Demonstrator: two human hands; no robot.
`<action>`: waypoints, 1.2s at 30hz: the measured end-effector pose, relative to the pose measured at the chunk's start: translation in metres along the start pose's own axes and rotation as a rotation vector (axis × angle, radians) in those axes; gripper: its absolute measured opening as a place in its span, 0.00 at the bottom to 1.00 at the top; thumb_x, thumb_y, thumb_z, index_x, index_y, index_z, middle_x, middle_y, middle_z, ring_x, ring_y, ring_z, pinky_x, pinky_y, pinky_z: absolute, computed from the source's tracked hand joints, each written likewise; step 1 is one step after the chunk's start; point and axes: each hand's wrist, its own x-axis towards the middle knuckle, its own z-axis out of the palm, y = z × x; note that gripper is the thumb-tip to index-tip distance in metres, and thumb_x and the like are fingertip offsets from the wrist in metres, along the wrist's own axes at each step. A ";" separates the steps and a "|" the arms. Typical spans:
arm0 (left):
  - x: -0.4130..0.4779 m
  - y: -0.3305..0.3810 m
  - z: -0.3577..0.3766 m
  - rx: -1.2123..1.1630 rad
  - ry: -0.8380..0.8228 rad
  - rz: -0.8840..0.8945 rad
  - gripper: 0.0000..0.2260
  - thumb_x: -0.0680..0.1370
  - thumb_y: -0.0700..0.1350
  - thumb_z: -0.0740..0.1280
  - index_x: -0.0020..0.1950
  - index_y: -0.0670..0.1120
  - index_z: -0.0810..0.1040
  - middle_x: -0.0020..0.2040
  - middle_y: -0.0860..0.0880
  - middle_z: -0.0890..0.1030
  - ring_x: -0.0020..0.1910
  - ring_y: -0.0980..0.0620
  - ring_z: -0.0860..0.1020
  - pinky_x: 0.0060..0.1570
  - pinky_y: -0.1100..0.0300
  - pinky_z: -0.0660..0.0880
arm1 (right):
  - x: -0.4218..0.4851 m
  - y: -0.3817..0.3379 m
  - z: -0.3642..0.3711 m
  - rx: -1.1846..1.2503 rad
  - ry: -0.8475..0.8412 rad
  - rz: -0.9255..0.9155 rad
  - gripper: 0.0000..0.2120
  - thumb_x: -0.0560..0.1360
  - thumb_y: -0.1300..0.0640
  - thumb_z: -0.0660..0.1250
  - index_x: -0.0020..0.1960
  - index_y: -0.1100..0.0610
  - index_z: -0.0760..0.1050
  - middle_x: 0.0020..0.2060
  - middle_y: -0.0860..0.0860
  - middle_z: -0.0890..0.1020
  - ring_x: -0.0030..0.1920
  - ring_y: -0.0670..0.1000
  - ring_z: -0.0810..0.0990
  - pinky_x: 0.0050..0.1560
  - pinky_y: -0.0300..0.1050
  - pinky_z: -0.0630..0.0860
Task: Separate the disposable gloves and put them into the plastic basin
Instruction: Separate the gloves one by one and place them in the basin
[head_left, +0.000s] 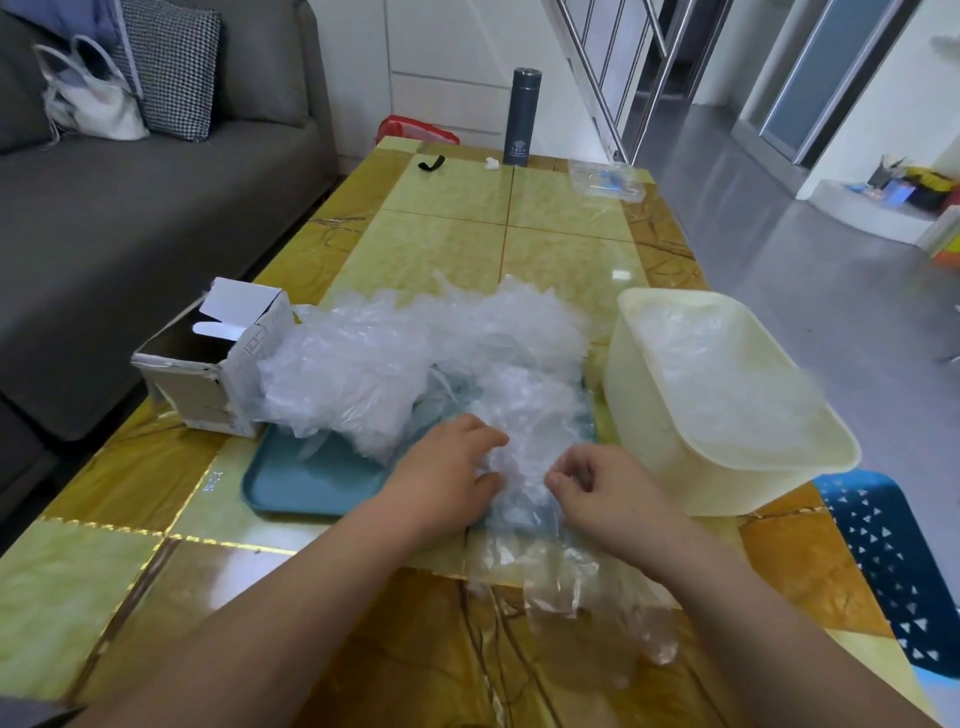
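Note:
A big heap of clear disposable gloves lies over a blue tray in the middle of the table. One thin glove trails from the heap toward the table's near edge. My left hand pinches this glove on its left side, and my right hand pinches it on the right, close beside the left. To the right stands the cream plastic basin, with several clear gloves inside.
An open cardboard box stands at the tray's left end. At the table's far end are a dark flask, a clear packet and a black strap. A grey sofa runs along the left.

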 end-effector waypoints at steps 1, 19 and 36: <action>0.002 0.001 0.000 -0.001 0.019 -0.007 0.22 0.80 0.53 0.69 0.75 0.55 0.73 0.68 0.55 0.74 0.62 0.52 0.76 0.63 0.55 0.74 | 0.000 0.000 0.001 0.002 -0.008 0.001 0.07 0.80 0.52 0.67 0.44 0.51 0.79 0.37 0.50 0.80 0.39 0.48 0.79 0.37 0.42 0.73; -0.013 0.010 -0.071 -1.114 0.123 -0.076 0.09 0.83 0.45 0.68 0.50 0.41 0.84 0.50 0.43 0.87 0.46 0.52 0.83 0.51 0.51 0.79 | 0.001 -0.001 -0.001 0.442 0.115 0.146 0.09 0.81 0.54 0.69 0.44 0.56 0.83 0.36 0.51 0.87 0.38 0.53 0.85 0.39 0.46 0.78; -0.019 0.015 -0.048 -1.162 -0.306 -0.146 0.07 0.82 0.38 0.68 0.58 0.43 0.83 0.51 0.41 0.85 0.45 0.47 0.83 0.43 0.55 0.79 | -0.006 -0.021 -0.026 1.413 -0.324 0.227 0.37 0.81 0.32 0.55 0.67 0.62 0.79 0.63 0.65 0.82 0.64 0.65 0.81 0.67 0.63 0.75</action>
